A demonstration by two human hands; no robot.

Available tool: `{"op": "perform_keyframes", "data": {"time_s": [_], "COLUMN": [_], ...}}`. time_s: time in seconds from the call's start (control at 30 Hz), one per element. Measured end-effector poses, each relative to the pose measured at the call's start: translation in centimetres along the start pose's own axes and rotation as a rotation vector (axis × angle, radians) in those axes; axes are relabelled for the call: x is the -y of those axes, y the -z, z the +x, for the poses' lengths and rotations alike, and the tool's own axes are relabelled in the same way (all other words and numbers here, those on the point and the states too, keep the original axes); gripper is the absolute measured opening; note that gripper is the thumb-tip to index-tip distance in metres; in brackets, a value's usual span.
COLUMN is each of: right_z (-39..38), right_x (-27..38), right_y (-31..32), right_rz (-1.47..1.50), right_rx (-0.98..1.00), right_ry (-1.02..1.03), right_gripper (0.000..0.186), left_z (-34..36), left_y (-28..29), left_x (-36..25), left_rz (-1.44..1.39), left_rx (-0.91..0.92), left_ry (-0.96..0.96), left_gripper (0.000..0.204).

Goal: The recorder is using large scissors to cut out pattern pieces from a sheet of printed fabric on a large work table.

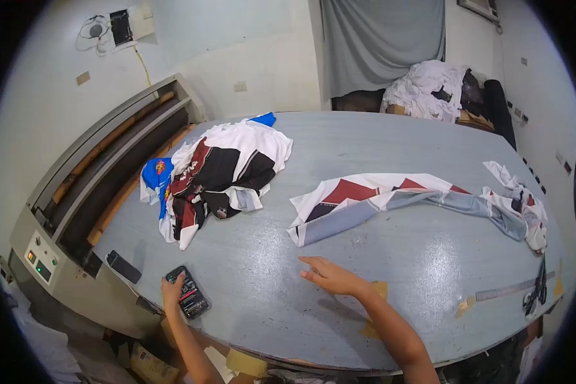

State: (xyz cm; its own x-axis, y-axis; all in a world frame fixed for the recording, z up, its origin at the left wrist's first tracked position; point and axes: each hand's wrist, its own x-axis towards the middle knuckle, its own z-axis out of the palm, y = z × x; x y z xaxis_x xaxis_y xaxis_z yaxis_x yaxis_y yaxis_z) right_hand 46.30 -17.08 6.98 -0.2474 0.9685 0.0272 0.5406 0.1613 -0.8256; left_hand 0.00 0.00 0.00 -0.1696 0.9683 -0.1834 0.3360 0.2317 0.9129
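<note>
My left hand (171, 291) is at the left front of the table, closed at the edge of a dark smartphone (193, 301) with a lit screen. Its thumb lies over the screen, and the other fingers are mostly hidden. My right hand (331, 276) hovers over the middle of the table with fingers stretched out and holds nothing. Beyond it lies a long folded piece of white, maroon and grey printed fabric (345, 214), bunched at its right end. At the left, a heap of white, black, maroon and blue printed fabric (227, 169) rests on the table.
A roller heat press machine (118, 166) borders the table's left side. Near it sits a small dark box-shaped item (123, 266). Black scissors (537, 291) and a ruler (505, 289) lie at the right front edge. White cloth (425, 89) is piled behind the table (339, 144).
</note>
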Motion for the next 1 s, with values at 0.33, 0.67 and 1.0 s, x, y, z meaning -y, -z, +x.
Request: {"op": "perform_keyframes", "data": {"time_s": [0.33,0.67,1.0], "right_z": [0.1,-0.6,-2.2], "right_x": [-0.3,-1.2,-3.3], "right_y": [-0.8,0.5,7.3], "right_rz": [-0.054,-0.079,-0.044], "right_rx": [-0.047,-0.081,-0.539], "right_ry": [0.03,0.01,0.028], "right_gripper": [0.06,0.061,0.044], "left_z": [-4.1,-3.5,-0.1], "left_y": [-5.1,-5.2,-2.4], "left_x": [-3.3,-3.3,-2.5], "left_rz": [0.794,0.705,0.906], "left_rx": [-0.449,-0.413,-0.424], "left_ry": [0.052,-0.06,-0.397], "left_gripper": [0.116,0.115,0.091]}}
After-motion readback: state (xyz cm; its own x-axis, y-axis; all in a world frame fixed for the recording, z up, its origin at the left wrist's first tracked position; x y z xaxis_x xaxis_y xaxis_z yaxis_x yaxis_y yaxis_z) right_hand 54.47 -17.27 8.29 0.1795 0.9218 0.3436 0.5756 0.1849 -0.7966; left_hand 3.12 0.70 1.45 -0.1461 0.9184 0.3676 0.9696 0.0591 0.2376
